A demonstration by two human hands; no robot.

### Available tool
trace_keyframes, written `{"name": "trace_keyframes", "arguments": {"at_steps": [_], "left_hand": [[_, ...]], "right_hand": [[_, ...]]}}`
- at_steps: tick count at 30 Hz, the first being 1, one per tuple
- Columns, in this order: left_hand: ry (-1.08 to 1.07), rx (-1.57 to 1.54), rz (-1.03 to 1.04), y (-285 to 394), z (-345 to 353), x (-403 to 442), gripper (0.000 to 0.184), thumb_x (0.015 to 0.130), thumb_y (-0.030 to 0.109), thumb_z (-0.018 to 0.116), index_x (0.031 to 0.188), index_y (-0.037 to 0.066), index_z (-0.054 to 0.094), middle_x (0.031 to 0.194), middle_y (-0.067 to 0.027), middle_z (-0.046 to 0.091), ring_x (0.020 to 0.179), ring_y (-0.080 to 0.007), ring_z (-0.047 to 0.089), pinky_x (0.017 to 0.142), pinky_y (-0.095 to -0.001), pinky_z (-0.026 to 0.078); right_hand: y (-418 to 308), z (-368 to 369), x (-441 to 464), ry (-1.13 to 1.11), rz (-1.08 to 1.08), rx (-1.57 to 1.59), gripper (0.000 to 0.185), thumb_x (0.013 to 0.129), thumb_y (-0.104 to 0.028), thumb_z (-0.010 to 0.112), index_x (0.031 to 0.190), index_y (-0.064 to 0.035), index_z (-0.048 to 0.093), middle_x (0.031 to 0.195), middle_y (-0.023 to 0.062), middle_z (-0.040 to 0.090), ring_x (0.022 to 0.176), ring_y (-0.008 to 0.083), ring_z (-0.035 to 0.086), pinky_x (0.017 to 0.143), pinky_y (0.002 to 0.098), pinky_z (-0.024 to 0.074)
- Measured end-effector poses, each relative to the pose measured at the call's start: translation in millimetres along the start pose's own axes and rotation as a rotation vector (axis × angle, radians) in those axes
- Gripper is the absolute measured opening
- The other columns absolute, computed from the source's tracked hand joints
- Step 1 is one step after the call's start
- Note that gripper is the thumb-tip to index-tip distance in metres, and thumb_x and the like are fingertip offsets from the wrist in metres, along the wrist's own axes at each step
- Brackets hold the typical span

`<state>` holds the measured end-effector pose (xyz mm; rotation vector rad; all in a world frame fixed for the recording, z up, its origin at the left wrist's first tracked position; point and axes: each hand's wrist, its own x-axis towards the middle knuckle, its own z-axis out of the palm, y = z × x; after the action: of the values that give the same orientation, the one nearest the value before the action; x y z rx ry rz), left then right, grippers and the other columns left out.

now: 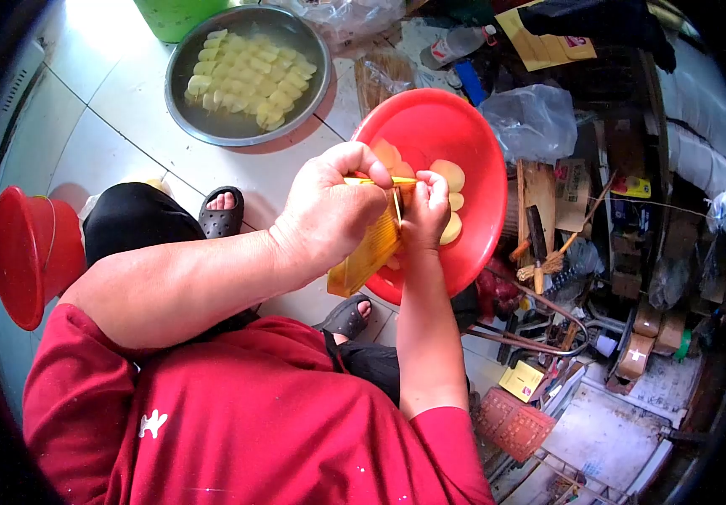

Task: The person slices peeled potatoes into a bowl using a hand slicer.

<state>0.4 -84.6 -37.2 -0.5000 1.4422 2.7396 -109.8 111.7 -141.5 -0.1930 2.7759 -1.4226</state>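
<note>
A yellow plastic slicer with a ridged face (pixel 369 254) hangs tilted over the near side of a red basin (pixel 476 151). My left hand (pixel 333 202) is closed at its upper end, the thumb lying along the edge. At the other end of that edge, my right hand (pixel 426 210) has its fingers closed on the slicer. Several pale, potato-like slices (pixel 447 177) lie in the basin beyond my hands. Part of the slicer and whatever lies under my left palm are hidden.
A metal basin (pixel 180 109) with many pale slices in water stands on the tiled floor ahead. A red bucket (pixel 11 252) is at left, a green container (pixel 169 18) at top. Clutter fills the right: a plastic bottle (pixel 457 46), brush (pixel 540 273), boxes and bags.
</note>
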Motion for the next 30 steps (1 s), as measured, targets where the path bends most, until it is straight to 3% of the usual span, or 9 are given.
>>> {"name": "trace_keyframes", "arguments": {"at_steps": [4, 6, 8, 10, 12, 14, 21, 27, 30], "left_hand": [[-0.001, -0.045, -0.096, 13, 0, -5, 0.017, 0.074, -0.002, 0.053, 0.089, 0.007, 0.055, 0.086, -0.0007, 0.055, 0.068, -0.0093, 0.050, 0.058, -0.0210, 0.040], [-0.014, -0.024, -0.041, 5, 0, -2, 0.017, 0.074, -0.002, 0.054, 0.089, 0.007, 0.055, 0.085, -0.0009, 0.055, 0.068, -0.0093, 0.050, 0.058, -0.0211, 0.040], [-0.022, -0.007, 0.012, 0, -2, 0, 0.017, 0.073, -0.001, 0.054, 0.089, 0.006, 0.055, 0.084, -0.0011, 0.055, 0.067, -0.0094, 0.050, 0.058, -0.0211, 0.041], [0.022, -0.044, -0.095, 6, -1, 0, 0.018, 0.072, -0.001, 0.055, 0.089, 0.006, 0.055, 0.083, -0.0015, 0.055, 0.067, -0.0098, 0.051, 0.057, -0.0214, 0.041], [0.028, -0.063, -0.093, 7, 0, 1, 0.018, 0.072, -0.001, 0.055, 0.089, 0.006, 0.055, 0.083, -0.0016, 0.055, 0.067, -0.0098, 0.051, 0.057, -0.0215, 0.041], [0.033, -0.078, -0.091, 8, 0, 1, 0.019, 0.071, -0.002, 0.055, 0.089, 0.006, 0.055, 0.082, -0.0017, 0.055, 0.067, -0.0099, 0.051, 0.057, -0.0217, 0.041], [0.035, -0.024, -0.066, 5, 1, -2, 0.020, 0.070, -0.002, 0.054, 0.089, 0.006, 0.056, 0.083, -0.0019, 0.055, 0.070, -0.0104, 0.050, 0.060, -0.0221, 0.041], [0.042, 0.009, -0.083, 8, 0, -3, 0.021, 0.069, -0.002, 0.054, 0.089, 0.006, 0.055, 0.083, -0.0022, 0.055, 0.072, -0.0111, 0.050, 0.061, -0.0226, 0.041], [0.034, 0.009, -0.086, 5, 1, -2, 0.021, 0.070, -0.001, 0.054, 0.090, 0.006, 0.055, 0.084, -0.0023, 0.055, 0.073, -0.0114, 0.050, 0.062, -0.0227, 0.041]], "right_hand": [[11, 0, 8, 0.029, 0.039, 0.019, 0.021, 0.094, -0.015, 0.048, 0.108, -0.0009, 0.054, 0.085, 0.0052, 0.060, 0.075, 0.0127, 0.056, 0.070, 0.0280, 0.0472], [23, 1, 15, 0.151, -0.012, -0.143, 0.019, 0.090, -0.015, 0.049, 0.100, -0.0045, 0.060, 0.085, 0.0148, 0.066, 0.078, 0.0282, 0.064, 0.073, 0.0390, 0.0494], [31, 3, 16, 0.163, -0.003, -0.127, 0.019, 0.090, -0.016, 0.050, 0.100, -0.0037, 0.060, 0.084, 0.0147, 0.066, 0.077, 0.0281, 0.064, 0.074, 0.0387, 0.0495], [12, 5, 4, 0.111, 0.043, 0.094, 0.019, 0.091, -0.017, 0.051, 0.100, -0.0031, 0.060, 0.083, 0.0140, 0.066, 0.077, 0.0271, 0.063, 0.073, 0.0385, 0.0494], [-25, 5, -16, 0.064, -0.080, 0.053, 0.016, 0.092, -0.014, 0.052, 0.101, -0.0031, 0.059, 0.086, 0.0134, 0.064, 0.078, 0.0261, 0.062, 0.073, 0.0382, 0.0493], [-68, 5, -36, -0.010, -0.113, 0.092, 0.014, 0.096, -0.009, 0.047, 0.105, -0.0017, 0.055, 0.087, 0.0049, 0.060, 0.078, 0.0108, 0.056, 0.070, 0.0265, 0.0482], [-77, 6, -34, 0.115, -0.238, -0.210, 0.014, 0.094, -0.007, 0.050, 0.105, -0.0031, 0.057, 0.083, 0.0058, 0.061, 0.072, 0.0157, 0.058, 0.067, 0.0306, 0.0492], [-70, 7, -26, 0.105, -0.362, -0.205, 0.015, 0.095, -0.009, 0.048, 0.104, -0.0035, 0.059, 0.094, 0.0094, 0.060, 0.084, 0.0189, 0.058, 0.076, 0.0325, 0.0485], [-62, 6, -17, 0.077, -0.464, -0.344, 0.017, 0.096, -0.011, 0.046, 0.101, -0.0034, 0.060, 0.098, 0.0100, 0.059, 0.090, 0.0191, 0.057, 0.081, 0.0326, 0.0475]]}}
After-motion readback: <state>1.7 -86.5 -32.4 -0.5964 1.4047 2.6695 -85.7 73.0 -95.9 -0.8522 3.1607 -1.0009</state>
